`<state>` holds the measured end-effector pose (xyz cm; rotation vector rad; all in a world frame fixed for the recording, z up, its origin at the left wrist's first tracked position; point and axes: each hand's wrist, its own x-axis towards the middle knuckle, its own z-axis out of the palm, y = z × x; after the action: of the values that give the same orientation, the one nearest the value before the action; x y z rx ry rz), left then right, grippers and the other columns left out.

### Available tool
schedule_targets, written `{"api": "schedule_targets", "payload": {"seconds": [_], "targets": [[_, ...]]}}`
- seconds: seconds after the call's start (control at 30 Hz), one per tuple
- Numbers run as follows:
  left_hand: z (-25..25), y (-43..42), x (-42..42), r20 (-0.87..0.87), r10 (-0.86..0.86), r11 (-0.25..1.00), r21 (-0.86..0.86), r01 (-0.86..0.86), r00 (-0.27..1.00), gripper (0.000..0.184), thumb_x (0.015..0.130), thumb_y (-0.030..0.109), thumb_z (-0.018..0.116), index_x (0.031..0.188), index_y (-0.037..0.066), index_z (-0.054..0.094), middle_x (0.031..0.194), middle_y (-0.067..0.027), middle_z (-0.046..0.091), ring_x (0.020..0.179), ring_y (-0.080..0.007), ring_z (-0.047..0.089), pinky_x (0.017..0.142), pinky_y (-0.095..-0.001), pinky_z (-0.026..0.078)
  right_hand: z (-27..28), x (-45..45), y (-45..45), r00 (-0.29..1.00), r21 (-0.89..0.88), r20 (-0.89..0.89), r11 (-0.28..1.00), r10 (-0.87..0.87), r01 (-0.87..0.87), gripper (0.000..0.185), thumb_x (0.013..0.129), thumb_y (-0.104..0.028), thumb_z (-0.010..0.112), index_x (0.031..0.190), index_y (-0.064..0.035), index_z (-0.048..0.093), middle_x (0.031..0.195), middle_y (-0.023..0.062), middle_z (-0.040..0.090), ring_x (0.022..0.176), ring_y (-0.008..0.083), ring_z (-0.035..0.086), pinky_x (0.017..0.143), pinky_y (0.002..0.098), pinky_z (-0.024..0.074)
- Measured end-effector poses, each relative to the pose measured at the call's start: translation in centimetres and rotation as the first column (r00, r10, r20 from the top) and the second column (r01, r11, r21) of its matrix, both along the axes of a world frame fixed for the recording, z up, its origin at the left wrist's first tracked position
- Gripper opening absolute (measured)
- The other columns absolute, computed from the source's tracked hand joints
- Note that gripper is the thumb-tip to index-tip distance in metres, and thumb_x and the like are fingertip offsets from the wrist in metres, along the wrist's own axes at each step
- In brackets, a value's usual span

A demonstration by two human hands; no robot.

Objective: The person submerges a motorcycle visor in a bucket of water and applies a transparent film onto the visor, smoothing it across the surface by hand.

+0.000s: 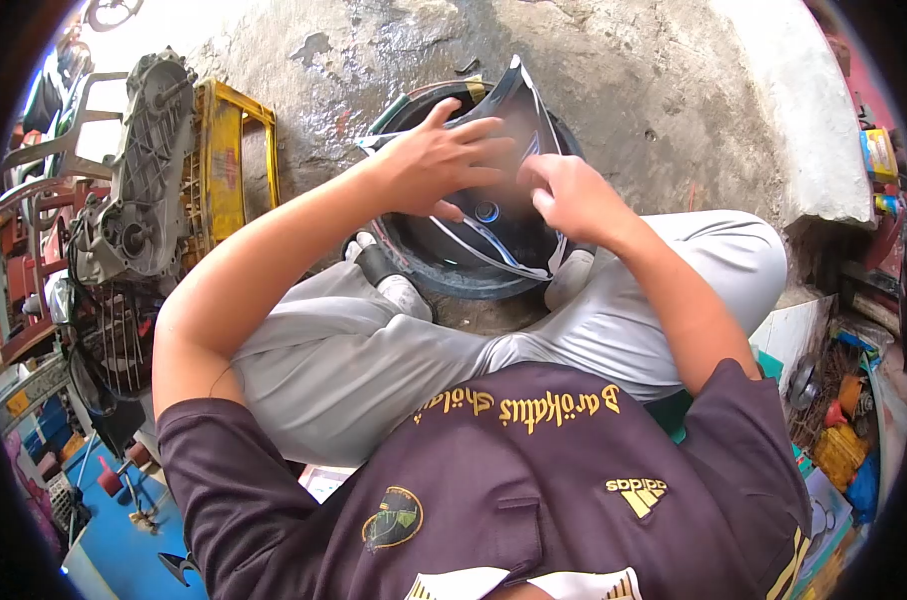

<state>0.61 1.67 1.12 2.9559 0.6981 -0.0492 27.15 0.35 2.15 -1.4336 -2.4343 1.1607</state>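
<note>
A glossy black plastic panel [487,238] with white and blue stripes, which looks like a motorcycle body panel, lies tilted in a round black tub [454,283]. A pointed end of it sticks up past the tub's far rim. My left hand [439,160] is over the panel's left part, its fingers spread and nothing in them. Close by on the right, my right hand [577,197] is at the panel with its fingers curled. Blur around its fingertips hides whatever they may hold.
The tub stands between my feet on a wet, stained concrete floor [664,120]. On the left are a metal engine casing [156,165] and a yellow crate [219,160]. A white raised ledge [819,120] runs along the right, with cluttered parts below it.
</note>
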Motion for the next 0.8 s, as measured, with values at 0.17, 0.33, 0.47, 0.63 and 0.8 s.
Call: {"api": "schedule_targets", "payload": {"seconds": [0.17,0.33,0.47,0.63,0.8], "targets": [[-1.0,0.7,1.8,0.012,-0.14,0.988,-0.065,0.14,0.99,0.081,0.072,0.05,0.09,0.141,0.019,0.062,0.155,0.0002,0.054,0.151,-0.0206,0.038,0.115,-0.0548,0.033,-0.6,0.2,1.0,1.0,0.097,-0.027,0.995,0.002,0.0,0.024,0.09,-0.001,0.058,0.112,0.0012,0.068,0.103,0.0236,0.072,0.1,0.0428,0.07,0.089,0.0475,0.0549],[-1.3,1.4,2.1,0.126,-0.036,0.97,-0.236,0.065,0.991,0.075,0.074,0.043,0.089,0.139,0.018,0.064,0.146,0.0026,0.059,0.138,-0.0196,0.048,0.11,-0.046,0.038,0.1,1.3,2.4,0.995,0.102,-0.02,0.99,-0.1,0.101,0.02,0.092,-0.001,0.06,0.11,-0.0002,0.069,0.099,0.0213,0.073,0.09,0.0373,0.071,0.085,0.043,0.0557],[-1.0,1.0,2.5,0.043,-0.021,0.988,-0.153,0.027,0.999,0.078,0.074,0.043,0.089,0.144,0.02,0.062,0.151,0.0022,0.057,0.139,-0.0196,0.048,0.11,-0.0466,0.039,-0.3,2.3,2.9,0.987,0.074,0.109,0.991,-0.12,0.113,0.021,0.091,0.0,0.06,0.11,0.0003,0.069,0.097,0.022,0.072,0.089,0.038,0.07,0.084,0.0439,0.0548],[-1.7,0.8,3.2,0.064,-0.009,0.992,-0.126,0.017,0.998,0.081,0.076,0.043,0.09,0.148,0.024,0.06,0.154,0.0026,0.054,0.138,-0.02,0.048,0.108,-0.0501,0.039,-0.5,2.5,2.8,0.978,0.034,0.176,0.993,-0.113,0.109,0.022,0.089,0.0,0.059,0.109,0.0015,0.069,0.099,0.0232,0.072,0.094,0.0395,0.07,0.086,0.0461,0.0542],[-1.2,1.1,4.5,-0.034,-0.049,0.992,-0.115,0.045,0.998,0.076,0.075,0.043,0.089,0.144,0.024,0.063,0.148,0.0022,0.055,0.136,-0.02,0.048,0.105,-0.0474,0.04,-0.2,2.8,2.7,0.953,0.022,0.283,0.994,-0.106,0.104,0.023,0.09,0.0,0.058,0.11,0.0002,0.07,0.103,0.0232,0.073,0.1,0.0404,0.07,0.09,0.0484,0.0539]]}}
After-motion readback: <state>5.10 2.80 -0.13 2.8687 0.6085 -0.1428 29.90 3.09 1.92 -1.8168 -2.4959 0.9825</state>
